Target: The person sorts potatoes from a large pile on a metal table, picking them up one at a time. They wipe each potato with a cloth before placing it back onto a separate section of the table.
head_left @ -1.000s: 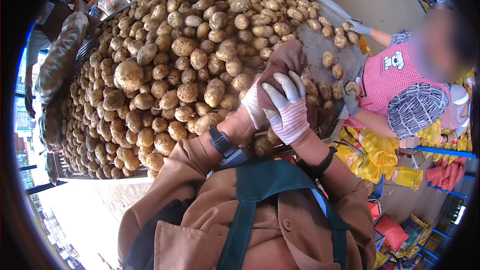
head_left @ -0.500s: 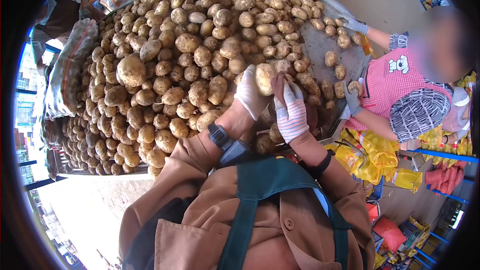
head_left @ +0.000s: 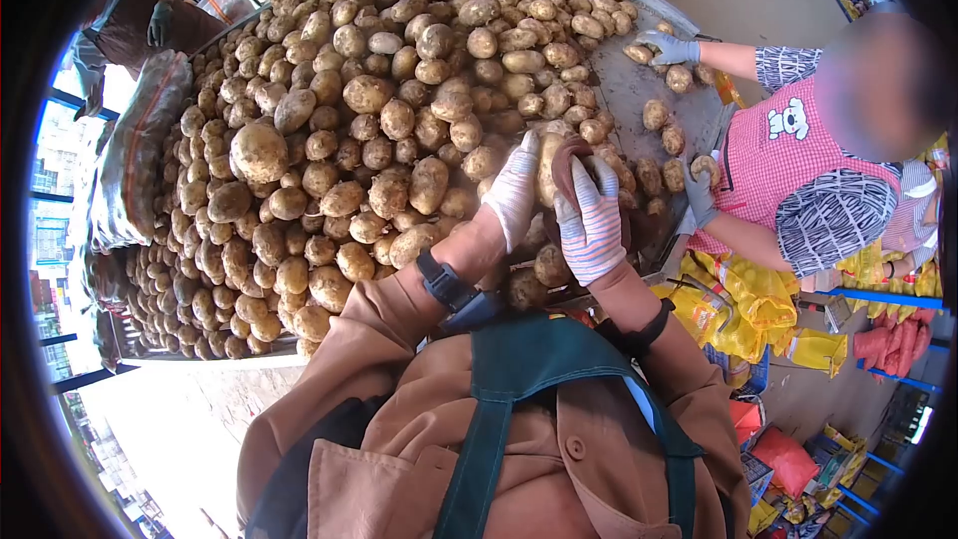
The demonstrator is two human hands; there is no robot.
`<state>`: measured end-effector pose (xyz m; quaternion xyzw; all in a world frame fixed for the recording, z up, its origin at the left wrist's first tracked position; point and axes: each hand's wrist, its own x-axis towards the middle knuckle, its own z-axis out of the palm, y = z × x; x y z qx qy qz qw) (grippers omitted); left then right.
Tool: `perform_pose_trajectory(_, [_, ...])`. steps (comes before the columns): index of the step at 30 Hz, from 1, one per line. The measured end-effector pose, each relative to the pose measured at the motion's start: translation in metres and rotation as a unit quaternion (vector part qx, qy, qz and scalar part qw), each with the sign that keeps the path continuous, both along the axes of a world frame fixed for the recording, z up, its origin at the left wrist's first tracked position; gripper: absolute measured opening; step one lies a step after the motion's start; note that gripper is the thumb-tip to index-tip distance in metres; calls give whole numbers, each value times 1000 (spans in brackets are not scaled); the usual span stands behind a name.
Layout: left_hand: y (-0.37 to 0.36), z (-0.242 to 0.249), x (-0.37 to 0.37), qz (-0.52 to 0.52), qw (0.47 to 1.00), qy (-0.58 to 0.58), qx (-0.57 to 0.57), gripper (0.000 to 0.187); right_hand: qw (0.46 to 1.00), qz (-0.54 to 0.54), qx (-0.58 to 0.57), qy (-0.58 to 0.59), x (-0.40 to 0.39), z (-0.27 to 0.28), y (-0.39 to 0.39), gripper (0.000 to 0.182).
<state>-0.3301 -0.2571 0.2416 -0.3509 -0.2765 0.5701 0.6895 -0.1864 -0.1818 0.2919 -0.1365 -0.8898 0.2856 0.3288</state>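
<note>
My left hand (head_left: 513,198), in a white knit glove, is closed around the left side of a potato (head_left: 547,170) above the heap. My right hand (head_left: 593,235), in a striped glove, grips a brown cloth (head_left: 567,172) that lies against the potato's right side. Part of the potato is hidden by the cloth and fingers. Beneath and beyond my hands spreads a large pile of soil-covered potatoes (head_left: 344,198).
The metal table (head_left: 624,90) shows bare at its right side. A co-worker in a pink checked apron (head_left: 768,155) stands there, gloved hands on potatoes. Stuffed mesh sacks (head_left: 150,155) line the left edge; yellow bags (head_left: 733,304) lie at lower right. Another person stands at upper left.
The potato has turned in my hands and the brown cloth now wraps its upper right side. The co-worker's far hand has reached inward onto a potato on the table.
</note>
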Motion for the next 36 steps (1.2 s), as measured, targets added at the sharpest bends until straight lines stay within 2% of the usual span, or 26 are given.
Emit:
perform_pose_trajectory(1, [0,-3,5,31,977,211,-22,58,1000,12,-1,-18,1,2,4,53])
perform_pose_trajectory(2, [-2,-2,10,59,909,411,-42,64,999,25,-4,-37,1,6,6,55])
perform_pose_trajectory(3, [-4,-1,11,73,861,501,-46,68,997,35,51,-44,0,17,8,50])
perform_pose_trajectory(4, [-5,2,12,83,805,585,-54,72,998,55,0,-16,-3,15,12,47])
perform_pose_trajectory(6, [-8,26,14,79,819,566,-46,74,989,94,-103,40,-10,8,22,40])
perform_pose_trajectory(7, [-5,19,13,60,810,580,-66,74,978,101,-178,35,-13,5,25,35])
perform_pose_trajectory(10, [-5,16,14,34,784,614,-84,71,961,112,-254,-2,-19,7,36,35])
perform_pose_trajectory(13, [-10,18,17,34,791,608,-63,65,898,83,-432,4,-23,1,45,29])
perform_pose_trajectory(15, [-12,11,17,44,924,380,-1,61,836,49,-547,-8,-25,1,52,29])
perform_pose_trajectory(16, [-14,7,17,31,964,262,25,58,907,37,-417,-41,-23,4,50,29])
perform_pose_trajectory(17, [-12,22,19,35,928,370,-12,57,958,25,-277,-73,-21,11,45,30])
perform_pose_trajectory(18, [-10,32,19,40,878,474,-49,56,986,15,-129,-102,-19,19,40,31])
perform_pose_trajectory(19, [-9,35,20,58,853,516,-56,55,997,57,-49,-24,-18,24,29,38])
perform_pose_trajectory(20, [-9,36,21,77,825,556,-64,55,997,27,-29,-68,-14,26,19,44])
perform_pose_trajectory(22, [-10,40,20,111,761,634,-80,55,993,84,52,-67,-4,20,12,44])
perform_pose_trajectory(23, [-12,49,20,78,831,535,-129,63,986,126,78,-79,3,17,8,45])
perform_pose_trajectory(24, [-15,47,13,47,955,283,-79,65,976,168,105,-90,8,16,6,45])
perform_pose_trajectory(25, [-18,43,1,12,1000,9,-22,67,974,170,112,-97,9,17,7,42])
perform_pose_trajectory(27, [-20,42,-4,-3,995,-98,-1,70,979,143,84,-117,17,0,15,38])
perform_pose_trajectory(28, [-19,43,0,17,996,75,-39,70,981,129,70,-127,19,-7,19,36])
perform_pose_trajectory(29, [-17,44,4,35,966,245,-76,70,979,137,29,-147,20,-2,21,36])
perform_pose_trajectory(30, [-14,45,7,50,905,408,-111,71,981,130,11,-140,22,-3,24,35])
perform_pose_trajectory(31, [-10,25,7,111,961,252,-19,72,983,123,-6,-133,23,-3,27,33])
perform_pose_trajectory(34, [-9,29,10,110,878,440,-156,71,987,79,-43,-135,26,-9,37,28])
perform_pose_trajectory(36, [-12,17,5,103,878,454,-113,65,988,9,-71,-134,23,-13,44,27])
